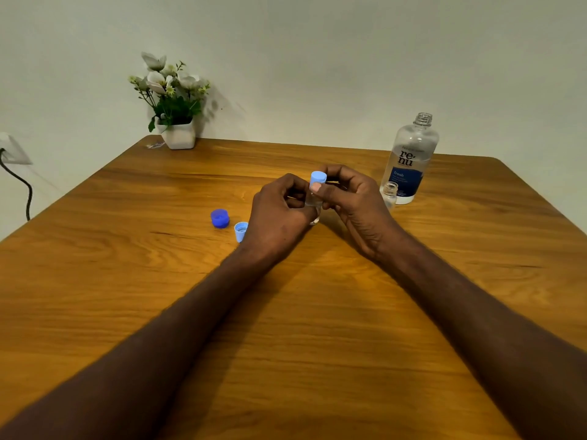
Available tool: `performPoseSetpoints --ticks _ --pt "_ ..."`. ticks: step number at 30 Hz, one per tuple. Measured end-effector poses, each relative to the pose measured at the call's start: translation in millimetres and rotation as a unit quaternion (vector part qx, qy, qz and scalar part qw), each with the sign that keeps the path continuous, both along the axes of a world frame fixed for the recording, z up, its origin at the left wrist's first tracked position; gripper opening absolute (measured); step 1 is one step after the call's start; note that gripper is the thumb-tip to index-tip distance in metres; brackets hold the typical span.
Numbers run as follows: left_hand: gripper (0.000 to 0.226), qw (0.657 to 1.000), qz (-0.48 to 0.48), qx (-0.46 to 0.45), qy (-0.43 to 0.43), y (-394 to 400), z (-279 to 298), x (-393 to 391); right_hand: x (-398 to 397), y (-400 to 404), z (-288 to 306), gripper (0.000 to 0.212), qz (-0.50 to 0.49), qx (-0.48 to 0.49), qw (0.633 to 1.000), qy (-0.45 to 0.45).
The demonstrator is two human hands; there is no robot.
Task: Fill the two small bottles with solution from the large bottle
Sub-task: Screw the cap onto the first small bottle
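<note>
A small clear bottle (314, 204) stands upright at the table's middle, gripped by my left hand (279, 211) around its body. My right hand (349, 198) pinches the light blue cap (318, 178) sitting on top of it. The second small bottle (390, 193) stands uncapped just right of my right hand, in front of the large clear bottle (411, 160), which is uncapped and bears a blue label. A dark blue cap (219, 218) and a light blue cap (240, 231) lie on the table left of my left hand.
A white pot of artificial flowers (176, 134) stands at the wooden table's (286, 328) far left corner. A wall socket with a black cable (19, 176) is at the left, beyond the table edge.
</note>
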State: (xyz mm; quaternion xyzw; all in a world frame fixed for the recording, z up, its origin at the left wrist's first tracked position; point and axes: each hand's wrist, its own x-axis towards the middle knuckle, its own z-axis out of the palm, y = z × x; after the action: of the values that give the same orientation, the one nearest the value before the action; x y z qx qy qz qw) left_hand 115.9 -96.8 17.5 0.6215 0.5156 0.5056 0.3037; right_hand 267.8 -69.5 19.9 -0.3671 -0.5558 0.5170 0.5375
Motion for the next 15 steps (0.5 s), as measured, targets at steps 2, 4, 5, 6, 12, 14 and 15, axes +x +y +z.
performPoseSetpoints --ticks 2,4,5,6,12,14,15 --pt "0.017 1.000 -0.001 0.004 0.002 -0.4 0.2 0.6 -0.3 0.0 -0.1 0.037 -0.008 -0.005 1.000 0.012" --pt "0.017 1.000 0.003 0.004 0.000 0.0 0.0 0.5 -0.1 0.0 0.3 0.040 -0.003 -0.007 1.000 0.021" --pt "0.017 1.000 0.005 0.002 -0.001 0.1 0.0 0.4 -0.1 0.4 0.0 0.039 0.000 -0.006 1.000 0.015" --pt "0.018 1.000 0.005 -0.001 -0.002 -0.1 0.1 0.3 0.0 0.9 -0.8 0.036 -0.003 -0.003 1.000 0.003" --pt "0.022 1.000 -0.018 -0.010 0.000 -0.3 -0.1 0.2 0.7 1.7 -2.1 0.033 0.000 -0.012 1.000 0.008" --pt "0.021 1.000 -0.022 -0.011 -0.005 0.6 -0.7 -0.7 0.3 0.4 -1.6 0.034 0.032 -0.024 0.999 0.027" --pt "0.021 1.000 -0.025 -0.013 -0.010 1.0 -1.0 -1.2 -0.2 -0.3 -1.3 0.033 0.040 -0.022 0.998 0.030"
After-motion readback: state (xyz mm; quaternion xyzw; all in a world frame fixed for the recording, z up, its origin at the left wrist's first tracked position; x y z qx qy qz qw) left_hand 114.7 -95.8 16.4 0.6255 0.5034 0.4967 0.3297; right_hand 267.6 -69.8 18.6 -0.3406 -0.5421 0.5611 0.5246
